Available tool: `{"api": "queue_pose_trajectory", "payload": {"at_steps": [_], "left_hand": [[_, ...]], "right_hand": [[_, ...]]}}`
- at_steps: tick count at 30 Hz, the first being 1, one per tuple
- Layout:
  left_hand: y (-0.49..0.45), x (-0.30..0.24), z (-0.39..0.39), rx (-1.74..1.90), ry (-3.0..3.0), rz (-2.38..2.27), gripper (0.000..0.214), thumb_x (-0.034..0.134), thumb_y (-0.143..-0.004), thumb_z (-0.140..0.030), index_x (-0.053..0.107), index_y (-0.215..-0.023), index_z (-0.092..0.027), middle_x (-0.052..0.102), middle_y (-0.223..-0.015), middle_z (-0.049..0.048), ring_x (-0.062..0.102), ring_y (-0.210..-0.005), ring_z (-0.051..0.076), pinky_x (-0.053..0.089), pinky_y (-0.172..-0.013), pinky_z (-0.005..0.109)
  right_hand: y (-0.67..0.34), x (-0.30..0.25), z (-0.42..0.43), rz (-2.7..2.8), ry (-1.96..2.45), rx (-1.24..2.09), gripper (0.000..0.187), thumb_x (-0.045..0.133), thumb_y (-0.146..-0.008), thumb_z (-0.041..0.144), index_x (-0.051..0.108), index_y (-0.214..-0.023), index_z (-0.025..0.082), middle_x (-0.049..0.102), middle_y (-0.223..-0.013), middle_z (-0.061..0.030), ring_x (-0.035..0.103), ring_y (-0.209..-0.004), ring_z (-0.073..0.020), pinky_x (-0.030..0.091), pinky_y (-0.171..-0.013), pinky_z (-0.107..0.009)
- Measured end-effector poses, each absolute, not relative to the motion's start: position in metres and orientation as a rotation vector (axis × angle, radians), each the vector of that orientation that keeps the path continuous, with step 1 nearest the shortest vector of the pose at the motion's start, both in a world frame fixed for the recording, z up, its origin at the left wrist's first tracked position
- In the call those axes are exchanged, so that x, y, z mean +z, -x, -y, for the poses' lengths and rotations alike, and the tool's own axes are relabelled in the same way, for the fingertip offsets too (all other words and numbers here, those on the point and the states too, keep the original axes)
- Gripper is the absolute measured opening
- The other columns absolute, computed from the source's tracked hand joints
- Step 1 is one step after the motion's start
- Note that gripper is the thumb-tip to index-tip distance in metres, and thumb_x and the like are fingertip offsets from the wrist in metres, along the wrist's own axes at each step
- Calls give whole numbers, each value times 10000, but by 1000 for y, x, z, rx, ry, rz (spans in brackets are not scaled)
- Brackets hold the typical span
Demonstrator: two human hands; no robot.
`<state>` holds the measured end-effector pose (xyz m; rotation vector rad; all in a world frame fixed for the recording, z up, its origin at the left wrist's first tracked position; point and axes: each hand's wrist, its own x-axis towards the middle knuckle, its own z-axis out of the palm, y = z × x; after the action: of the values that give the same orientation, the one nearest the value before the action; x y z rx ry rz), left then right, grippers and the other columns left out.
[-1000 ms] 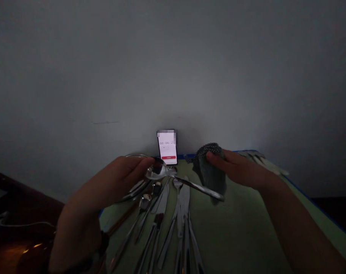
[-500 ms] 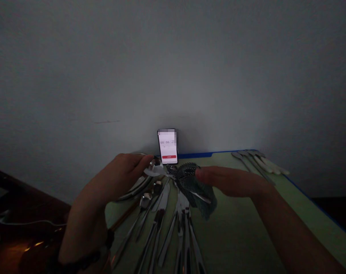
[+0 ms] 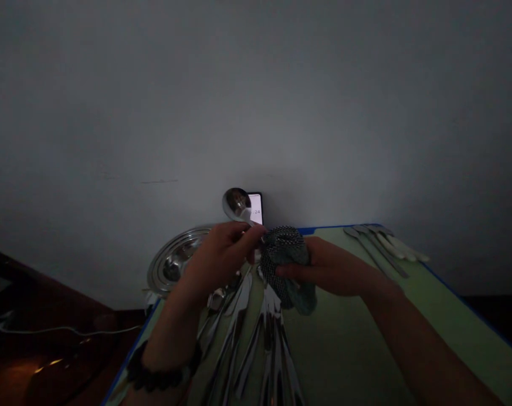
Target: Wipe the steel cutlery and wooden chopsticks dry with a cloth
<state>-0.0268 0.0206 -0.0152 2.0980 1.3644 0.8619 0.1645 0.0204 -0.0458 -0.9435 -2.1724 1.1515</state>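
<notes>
My left hand (image 3: pixel 228 248) pinches a shiny metal spoon (image 3: pixel 236 204) by its neck, the large bowl pointing up and to the left in front of the phone. Wrapped in my right hand (image 3: pixel 323 265) is a dark patterned cloth (image 3: pixel 285 248), bunched up against my left fingertips. The spoon's handle runs into the cloth and is hidden there. Below both hands, several table knives (image 3: pixel 273 338) lie fanned out with their handles toward me. A few smaller spoons (image 3: pixel 216 299) lie to their left, partly covered by my left arm.
A round metal dish (image 3: pixel 175 262) stands at the table's back left. A phone (image 3: pixel 256 208) with a lit screen leans on the wall. Several pieces of cutlery (image 3: pixel 387 242), some white-handled, lie at the back right of the green tabletop (image 3: pixel 349 349). A white cable (image 3: pixel 65 329) hangs at the left.
My left hand has moved right from the spoon's bowl to its neck, and the bowl has swung up in front of the phone. My right hand has closed more tightly around the cloth.
</notes>
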Motion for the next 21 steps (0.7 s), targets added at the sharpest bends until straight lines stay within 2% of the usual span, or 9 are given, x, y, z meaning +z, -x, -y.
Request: {"api": "queue_pose_trajectory", "payload": {"at_steps": [4, 7, 10, 14, 16, 18, 21], "left_hand": [[33, -15, -25, 1132, -1772, -1385, 280, 449, -834, -362, 596, -714, -157, 555, -530, -17, 469, -464, 98, 335, -434, 220], [44, -13, -29, 1227, -1664, -1382, 286, 408, -857, -339, 526, -657, -172, 558, -542, -12, 485, -482, 105, 344, -454, 234], [50, -13, -26, 1058, -1819, -1348, 399, 336, -907, -362, 465, -576, -181, 563, -557, -4, 505, -535, 111, 381, -524, 245], [43, -14, -17, 764, -1933, -1312, 420, 321, -914, -437, 448, -595, -195, 485, -478, -42, 426, -445, 100, 351, -471, 236], [37, -14, -14, 729, -2003, -1337, 396, 331, -905, -441, 451, -617, -197, 482, -496, -47, 415, -444, 99, 338, -464, 234], [34, -14, -14, 695, -2121, -1369, 380, 330, -900, -428, 490, -648, -192, 544, -578, -25, 465, -512, 112, 358, -512, 244], [36, -15, -16, 639, -2230, -1384, 373, 292, -907, -387, 546, -718, -190, 610, -701, 8, 531, -640, 146, 391, -623, 274]], "right_hand": [[-164, -48, -21, 2229, 873, 1168, 263, 461, -877, 396, 597, -933, 178, 632, -856, -9, 562, -760, -136, 444, -700, -261], [-171, -50, -24, 2118, 933, 1257, 354, 430, -873, 497, 618, -923, 201, 654, -914, -21, 584, -836, -169, 458, -760, -295], [-181, -53, -31, 1766, 1023, 1341, 430, 396, -850, 585, 636, -950, 242, 663, -999, -33, 589, -933, -202, 467, -829, -339], [-187, -59, -37, 1383, 982, 1613, 538, 336, -831, 649, 616, -1016, 229, 663, -1017, -87, 613, -893, -236, 526, -699, -387], [-185, -62, -39, 1266, 926, 1763, 493, 367, -843, 603, 613, -989, 203, 674, -959, -99, 623, -842, -230, 524, -684, -389], [-179, -66, -40, 1163, 848, 1877, 353, 410, -855, 460, 615, -940, 185, 682, -896, -85, 628, -803, -206, 509, -732, -384], [-169, -70, -42, 1064, 738, 1963, 185, 468, -752, 217, 618, -849, 169, 688, -840, -52, 629, -753, -163, 484, -800, -346]]}}
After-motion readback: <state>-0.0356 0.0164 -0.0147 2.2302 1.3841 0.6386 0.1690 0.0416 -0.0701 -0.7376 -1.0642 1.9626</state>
